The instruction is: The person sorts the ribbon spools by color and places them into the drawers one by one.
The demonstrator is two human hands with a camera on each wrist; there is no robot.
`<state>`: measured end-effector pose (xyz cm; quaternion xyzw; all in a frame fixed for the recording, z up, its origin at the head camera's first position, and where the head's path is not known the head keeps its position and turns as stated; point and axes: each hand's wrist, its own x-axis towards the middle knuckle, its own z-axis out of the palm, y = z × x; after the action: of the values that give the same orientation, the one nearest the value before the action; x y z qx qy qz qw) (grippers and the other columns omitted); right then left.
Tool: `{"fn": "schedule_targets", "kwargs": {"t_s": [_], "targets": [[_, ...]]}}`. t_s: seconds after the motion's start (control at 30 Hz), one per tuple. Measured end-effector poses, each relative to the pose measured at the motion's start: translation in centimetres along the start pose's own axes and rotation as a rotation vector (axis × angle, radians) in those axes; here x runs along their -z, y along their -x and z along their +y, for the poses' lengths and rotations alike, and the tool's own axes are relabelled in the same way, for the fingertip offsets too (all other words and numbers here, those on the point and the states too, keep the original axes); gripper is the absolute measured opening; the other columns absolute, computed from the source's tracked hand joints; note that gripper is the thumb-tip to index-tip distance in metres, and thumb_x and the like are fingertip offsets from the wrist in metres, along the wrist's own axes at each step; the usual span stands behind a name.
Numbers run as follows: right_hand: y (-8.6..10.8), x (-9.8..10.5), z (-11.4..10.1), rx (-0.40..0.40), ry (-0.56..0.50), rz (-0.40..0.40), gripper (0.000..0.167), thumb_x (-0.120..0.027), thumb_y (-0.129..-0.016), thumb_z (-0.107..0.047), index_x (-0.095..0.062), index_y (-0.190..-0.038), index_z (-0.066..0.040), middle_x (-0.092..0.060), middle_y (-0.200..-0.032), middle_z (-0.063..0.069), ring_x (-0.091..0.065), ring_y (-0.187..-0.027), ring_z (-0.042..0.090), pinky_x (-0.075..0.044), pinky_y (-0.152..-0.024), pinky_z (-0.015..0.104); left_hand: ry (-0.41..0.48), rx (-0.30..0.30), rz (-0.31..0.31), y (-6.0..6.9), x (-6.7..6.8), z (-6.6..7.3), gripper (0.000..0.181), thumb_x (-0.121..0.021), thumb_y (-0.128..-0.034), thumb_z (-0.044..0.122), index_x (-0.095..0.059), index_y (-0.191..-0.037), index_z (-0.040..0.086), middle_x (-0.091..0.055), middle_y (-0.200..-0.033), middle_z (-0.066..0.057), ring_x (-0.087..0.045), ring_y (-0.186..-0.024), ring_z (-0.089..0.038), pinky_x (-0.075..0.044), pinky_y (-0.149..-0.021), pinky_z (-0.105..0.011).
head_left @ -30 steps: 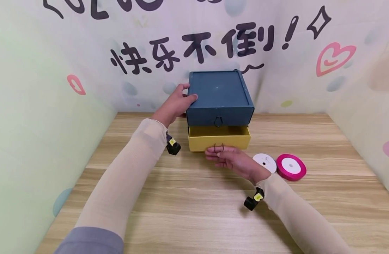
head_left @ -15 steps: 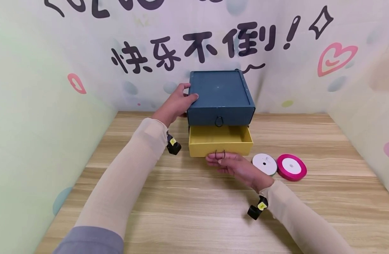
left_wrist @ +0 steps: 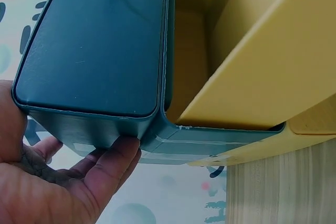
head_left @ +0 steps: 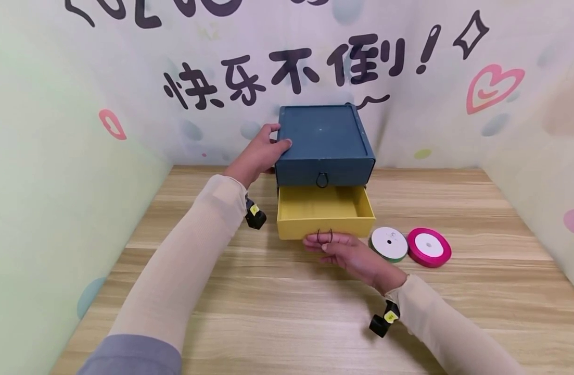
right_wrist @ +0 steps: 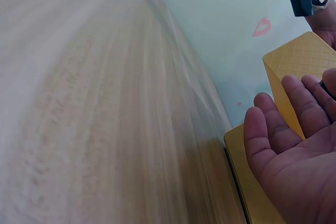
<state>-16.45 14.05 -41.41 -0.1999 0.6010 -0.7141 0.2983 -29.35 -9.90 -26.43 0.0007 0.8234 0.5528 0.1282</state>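
A small drawer cabinet with a dark blue top [head_left: 321, 133] stands against the wall. Its upper blue drawer [left_wrist: 89, 51] is closed, and below it a yellow drawer [head_left: 324, 227] is pulled well out. The inside of the yellow drawer holds nothing visible. My left hand [head_left: 260, 152] grips the cabinet's left side, thumb on the top edge, fingers against the side wall. At the yellow drawer's front, my right hand [head_left: 354, 258] has fingers hooked through the dark pull loop [head_left: 331, 236], thumb beside them. In the right wrist view, that hand [right_wrist: 299, 150] lies palm up.
A white ribbon spool [head_left: 390, 243] with a green edge lies right of the drawer, touching or nearly touching a magenta ribbon spool [head_left: 429, 247]. Both rest flat on the wood-grain table [head_left: 268, 323]. A printed wall [head_left: 221, 140] rises directly behind the cabinet.
The yellow drawer has slid further out toward me, with my right hand moving along with it on the loop. More of its inside shows. My left hand has stayed put on the cabinet.
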Motion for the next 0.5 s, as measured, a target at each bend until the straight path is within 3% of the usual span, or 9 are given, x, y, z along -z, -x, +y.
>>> {"fn": "schedule_targets", "kwargs": {"t_s": [0.3,0.5], "targets": [[0.8,-0.7,0.2,0.002,0.022,0.006,0.042,-0.048,-0.105,-0.015,-0.049,-0.143,0.004,-0.048,-0.147,0.019,-0.046,-0.136,0.028,-0.037,-0.108,0.053,-0.002,-0.005,0.004,0.1,0.0,0.1,0.064,-0.054,-0.1027,0.035,-0.021,-0.157,0.026,-0.036,-0.152,-0.010,-0.049,-0.128,-0.030,-0.047,-0.099,-0.050],[1.2,-1.1,0.5,-0.002,0.047,0.007,0.043,-0.049,-0.105,-0.017,-0.050,-0.142,0.004,-0.045,-0.147,0.023,-0.049,-0.133,0.023,-0.043,-0.104,0.042,0.002,0.000,-0.004,0.1,0.0,0.1,0.064,-0.054,-0.1029,0.035,-0.020,-0.157,0.027,-0.036,-0.152,-0.009,-0.049,-0.128,-0.030,-0.048,-0.098,-0.049]]}}
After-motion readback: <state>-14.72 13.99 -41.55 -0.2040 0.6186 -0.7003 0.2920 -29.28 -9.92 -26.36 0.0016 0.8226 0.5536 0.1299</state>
